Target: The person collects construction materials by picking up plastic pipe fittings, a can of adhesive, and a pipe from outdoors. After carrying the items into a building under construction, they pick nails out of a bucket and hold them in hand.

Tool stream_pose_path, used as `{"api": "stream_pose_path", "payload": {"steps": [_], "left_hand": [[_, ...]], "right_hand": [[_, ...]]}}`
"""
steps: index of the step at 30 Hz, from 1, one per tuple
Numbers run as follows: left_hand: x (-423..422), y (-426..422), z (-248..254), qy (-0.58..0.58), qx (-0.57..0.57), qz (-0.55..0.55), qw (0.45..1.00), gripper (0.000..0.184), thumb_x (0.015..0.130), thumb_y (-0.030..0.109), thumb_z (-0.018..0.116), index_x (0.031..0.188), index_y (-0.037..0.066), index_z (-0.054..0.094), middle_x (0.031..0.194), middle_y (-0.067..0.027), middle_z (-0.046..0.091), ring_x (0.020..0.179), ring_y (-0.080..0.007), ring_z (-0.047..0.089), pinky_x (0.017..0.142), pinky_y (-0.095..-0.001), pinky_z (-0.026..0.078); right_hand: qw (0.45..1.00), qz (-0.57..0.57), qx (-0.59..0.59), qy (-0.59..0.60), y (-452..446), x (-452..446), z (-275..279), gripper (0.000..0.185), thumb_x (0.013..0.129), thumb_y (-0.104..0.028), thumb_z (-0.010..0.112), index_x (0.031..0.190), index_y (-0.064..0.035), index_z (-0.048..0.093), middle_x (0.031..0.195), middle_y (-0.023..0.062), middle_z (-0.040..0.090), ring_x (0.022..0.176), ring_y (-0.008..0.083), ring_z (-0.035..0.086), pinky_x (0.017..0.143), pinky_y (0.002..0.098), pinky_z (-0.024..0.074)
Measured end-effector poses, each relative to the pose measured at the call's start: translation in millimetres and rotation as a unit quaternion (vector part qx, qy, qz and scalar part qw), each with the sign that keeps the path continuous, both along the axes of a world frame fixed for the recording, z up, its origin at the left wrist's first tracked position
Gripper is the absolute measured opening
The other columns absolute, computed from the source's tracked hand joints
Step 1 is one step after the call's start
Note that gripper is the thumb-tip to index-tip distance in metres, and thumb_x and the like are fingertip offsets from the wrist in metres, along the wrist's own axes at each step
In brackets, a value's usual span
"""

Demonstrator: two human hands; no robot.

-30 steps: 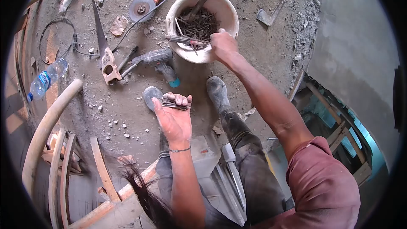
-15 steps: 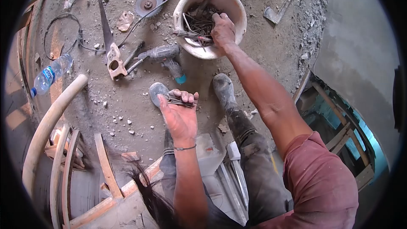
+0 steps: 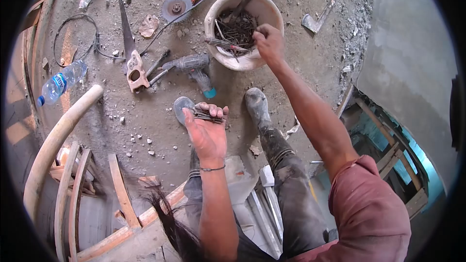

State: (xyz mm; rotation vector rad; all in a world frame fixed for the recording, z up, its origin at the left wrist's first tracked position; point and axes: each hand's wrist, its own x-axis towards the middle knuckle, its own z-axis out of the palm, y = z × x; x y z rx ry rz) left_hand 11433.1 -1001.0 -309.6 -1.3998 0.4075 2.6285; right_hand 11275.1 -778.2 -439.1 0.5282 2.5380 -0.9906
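Observation:
A white bucket full of dark nails stands on the dusty floor, a rusty bar and a red-handled tool leaning in it. My right hand is over the bucket's right side, its fingers curled; whatever they pinch is too small to make out. Lower down, my left hand is palm up, with its fingers curled over a small bundle of nails. Left of the bucket lies a grey drill with a teal base.
A handsaw, an angle grinder, a cable and a water bottle lie to the left. An L-shaped metal piece is on the right. Curved wood pieces stand at lower left; an opening with timber is at right.
My right hand went down into the bucket among the nails and has risen back toward its right rim. My left hand still holds its nails. The view has shifted slightly.

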Motion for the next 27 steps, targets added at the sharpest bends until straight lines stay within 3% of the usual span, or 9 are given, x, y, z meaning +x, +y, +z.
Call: {"api": "stream_pose_path", "payload": {"steps": [1,3,5,9,12,14,19,22,27], "left_hand": [[-0.2,0.0,-0.1,0.0,0.001,0.002,1.0,0.052,0.102,0.062,0.056,0.097,0.01,0.06,0.088,-0.0038,0.054,0.087,-0.0203,0.053,0.102,-0.0447,0.046],[0.1,-0.2,-0.5,0.015,0.006,0.001,1.0,0.053,0.101,0.062,0.056,0.1,0.01,0.061,0.091,-0.0049,0.057,0.091,-0.0215,0.055,0.102,-0.0441,0.046],[2.2,0.7,-3.2,0.021,0.011,0.005,1.0,0.054,0.101,0.063,0.056,0.102,0.009,0.061,0.096,-0.0061,0.059,0.095,-0.0227,0.057,0.102,-0.0441,0.046],[1.3,2.7,-4.2,0.012,0.013,0.011,1.0,0.058,0.1,0.065,0.055,0.109,0.008,0.061,0.108,-0.0094,0.064,0.107,-0.0259,0.06,0.103,-0.0437,0.047],[0.0,4.1,-2.6,0.041,0.022,0.004,0.999,0.064,0.098,0.069,0.055,0.114,0.007,0.06,0.112,-0.0104,0.065,0.109,-0.0257,0.06,0.104,-0.0425,0.047],[-7.7,9.8,11.5,0.044,0.012,0.002,0.999,0.059,0.1,0.065,0.056,0.113,0.007,0.059,0.109,-0.0091,0.064,0.107,-0.0244,0.06,0.105,-0.0416,0.048],[8.4,1.5,-10.4,0.073,-0.064,-0.028,0.995,0.037,0.104,0.046,0.061,0.108,0.009,0.056,0.098,-0.0048,0.059,0.101,-0.0206,0.06,0.107,-0.0427,0.049],[3.7,0.2,-3.5,0.044,-0.035,0.018,0.998,0.026,0.108,0.036,0.057,0.102,0.01,0.056,0.094,-0.0036,0.057,0.097,-0.0223,0.061,0.11,-0.0498,0.046],[3.3,0.5,-3.5,0.062,-0.064,-0.003,0.996,0.028,0.107,0.038,0.059,0.108,0.01,0.058,0.1,-0.0054,0.061,0.104,-0.0241,0.062,0.112,-0.05,0.045]], "right_hand": [[0.963,-0.162,-0.203,-0.066,-1.5,9.0,18.2,0.009,0.096,-0.007,0.068,0.102,-0.0012,0.069,0.098,0.013,0.073,0.087,0.0213,0.073,0.074,0.0335,0.0597],[0.882,-0.252,-0.382,-0.108,-9.7,29.7,58.5,0.01,0.101,-0.005,0.063,0.1,0.0038,0.066,0.095,0.0146,0.075,0.074,0.0165,0.072,0.063,0.0272,0.0577],[0.844,-0.269,-0.441,-0.146,-19.7,53.9,87.7,0.012,0.102,-0.004,0.062,0.107,0.0057,0.066,0.095,0.0148,0.075,0.076,0.0179,0.073,0.065,0.0281,0.0585],[0.87,-0.177,-0.436,-0.146,-55.0,86.2,146.2,0.017,0.1,-0.006,0.065,0.112,0.0066,0.067,0.096,0.0145,0.075,0.08,0.0178,0.074,0.067,0.0272,0.0592],[0.898,-0.134,-0.395,-0.14,-78.6,107.7,164.9,0.021,0.096,-0.007,0.071,0.113,0.0049,0.07,0.096,0.0153,0.076,0.081,0.0195,0.075,0.072,0.0291,0.0599],[0.964,0.086,-0.25,0.009,-85.7,117.9,167.9,0.025,0.09,-0.009,0.078,0.113,0.0005,0.074,0.096,0.0154,0.077,0.083,0.0231,0.076,0.075,0.0325,0.06],[0.985,0.087,-0.12,0.087,-79.6,88.9,182.5,0.015,0.09,-0.012,0.077,0.103,-0.004,0.078,0.092,0.0155,0.076,0.082,0.0259,0.076,0.073,0.035,0.0589],[0.996,-0.054,-0.068,0.019,-48.5,54.4,117.1,0.015,0.094,-0.013,0.07,0.1,-0.0024,0.078,0.077,0.0144,0.075,0.065,0.0185,0.073,0.067,0.0328,0.056],[0.984,0.057,0.077,0.15,-8.0,-6.3,-19.6,0.015,0.09,-0.012,0.067,0.097,-0.0067,0.079,0.089,0.0136,0.077,0.09,0.0298,0.074,0.085,0.0411,0.057]]}}
